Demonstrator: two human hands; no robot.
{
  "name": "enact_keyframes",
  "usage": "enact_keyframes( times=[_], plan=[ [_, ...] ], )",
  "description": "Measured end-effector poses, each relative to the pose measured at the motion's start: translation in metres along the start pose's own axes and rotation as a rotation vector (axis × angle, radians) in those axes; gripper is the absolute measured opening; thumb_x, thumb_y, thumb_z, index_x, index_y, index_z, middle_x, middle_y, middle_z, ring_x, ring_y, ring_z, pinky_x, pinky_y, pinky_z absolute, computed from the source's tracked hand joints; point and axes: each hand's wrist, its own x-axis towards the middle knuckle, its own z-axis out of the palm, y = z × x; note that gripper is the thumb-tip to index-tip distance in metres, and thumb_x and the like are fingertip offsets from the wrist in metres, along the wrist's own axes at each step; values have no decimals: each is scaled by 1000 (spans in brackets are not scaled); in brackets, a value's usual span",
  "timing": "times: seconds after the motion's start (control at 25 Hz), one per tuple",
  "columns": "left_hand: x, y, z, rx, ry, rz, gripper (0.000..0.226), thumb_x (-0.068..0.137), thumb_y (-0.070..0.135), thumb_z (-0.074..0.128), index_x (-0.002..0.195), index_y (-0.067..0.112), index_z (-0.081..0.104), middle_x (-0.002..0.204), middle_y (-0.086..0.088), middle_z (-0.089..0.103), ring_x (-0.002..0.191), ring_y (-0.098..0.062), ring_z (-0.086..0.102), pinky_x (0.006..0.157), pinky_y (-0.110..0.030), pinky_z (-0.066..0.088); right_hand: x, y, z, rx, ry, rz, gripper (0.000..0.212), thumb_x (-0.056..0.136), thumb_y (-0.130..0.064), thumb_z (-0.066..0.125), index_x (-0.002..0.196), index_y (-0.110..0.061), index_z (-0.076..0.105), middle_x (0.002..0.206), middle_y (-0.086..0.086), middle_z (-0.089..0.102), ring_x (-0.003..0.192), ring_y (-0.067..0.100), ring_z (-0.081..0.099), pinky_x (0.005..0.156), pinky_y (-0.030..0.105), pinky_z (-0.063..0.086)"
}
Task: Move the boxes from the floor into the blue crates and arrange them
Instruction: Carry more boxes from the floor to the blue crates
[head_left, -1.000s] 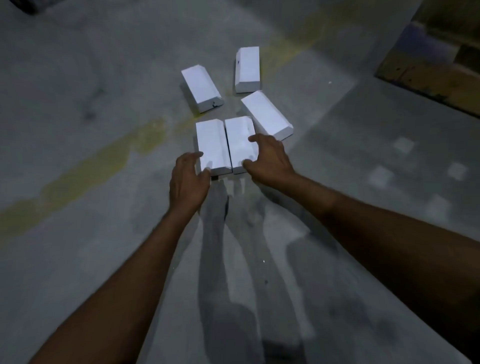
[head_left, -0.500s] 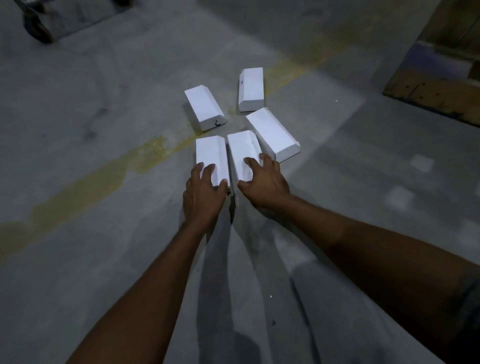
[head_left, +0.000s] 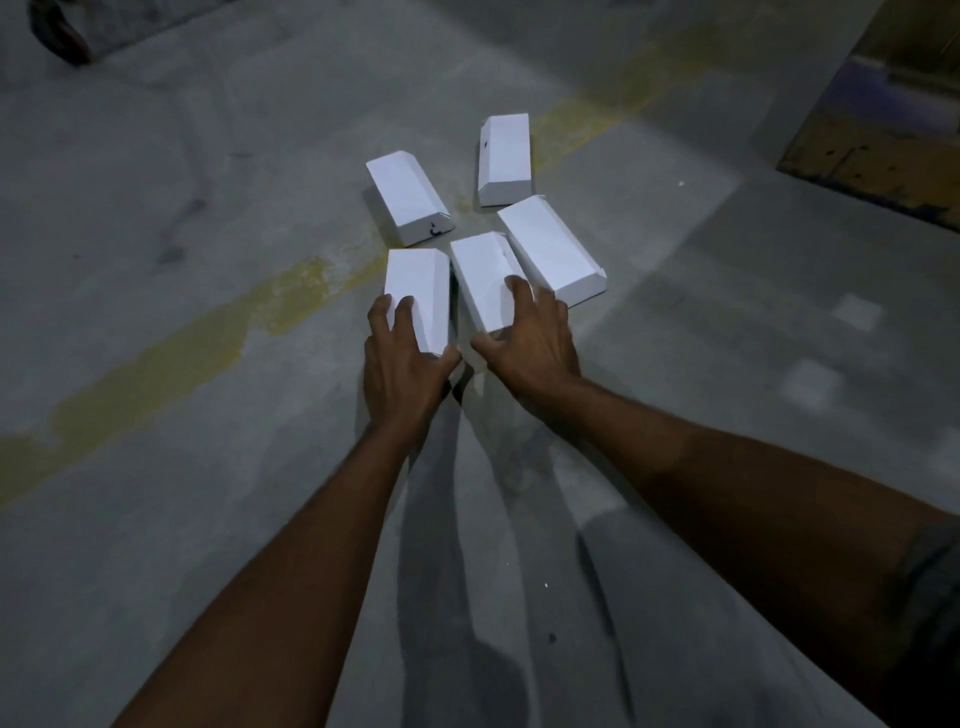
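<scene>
Five white cardboard boxes (head_left: 505, 156) lie uncrated on the grey concrete floor (head_left: 156, 467). Fingers of the left hand (head_left: 400, 364) clamp the near-left box (head_left: 418, 286), those of the right hand (head_left: 535, 338) seemingly the middle box (head_left: 483, 275).

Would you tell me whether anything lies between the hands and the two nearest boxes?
Nothing visible does. The left hand grips the near-left box and the right hand grips the near-right box beside it. No blue crate is in view, so the way there cannot be judged.
</scene>
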Motion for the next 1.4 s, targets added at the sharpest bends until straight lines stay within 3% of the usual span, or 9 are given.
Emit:
enact_keyframes(
  times=[0.28,0.48,0.64,0.88,1.2,1.32,1.4],
  plan=[
    [15,3,-30,102,242,116,87,82,51,70,154,18,32,161,-8,28,136,-30,41,102,-38,47,9,-17,-23,55,235,-188,94,77,-58,74,153,-25,31,154,6,39,138,27,37,112,50,41],
    [10,34,-96,74,311,172,84,83,51,67,153,15,38,159,-11,33,139,-29,42,103,-37,50,-3,-59,-77,121,373,-183,95,72,-57,75,150,-17,39,150,9,46,135,29,41,111,51,41],
    [-9,80,-177,17,316,178,81,82,53,63,150,14,43,156,-11,37,139,-27,43,106,-37,48,-31,-108,-152,52,339,-136,91,73,-53,73,149,-15,43,151,10,44,136,28,38,106,39,44],
    [5,172,-340,-28,316,234,76,81,47,66,148,17,46,155,-6,38,135,-22,46,106,-30,43,-49,-193,-315,27,393,-100,89,74,-54,71,150,-18,44,152,6,43,138,25,36,105,33,42],
    [18,380,-590,-212,360,276,75,76,43,66,145,23,46,153,0,36,134,-16,44,95,-16,37,-94,-319,-603,93,593,-39,82,80,-56,66,149,-17,45,147,5,49,134,25,42,102,25,36],
    [-2,453,-671,-296,380,340,74,75,41,66,144,21,48,151,-3,38,131,-17,46,93,-19,43,-129,-352,-708,141,713,-64,79,79,-52,65,146,-12,50,143,10,53,133,28,45,107,30,39],
    [-29,492,-715,-385,379,396,72,75,38,68,142,18,50,148,-5,40,132,-19,47,98,-31,51,-165,-368,-768,174,820,-48,77,78,-48,66,144,-11,54,143,11,55,133,29,48,111,30,37]
  ],
)
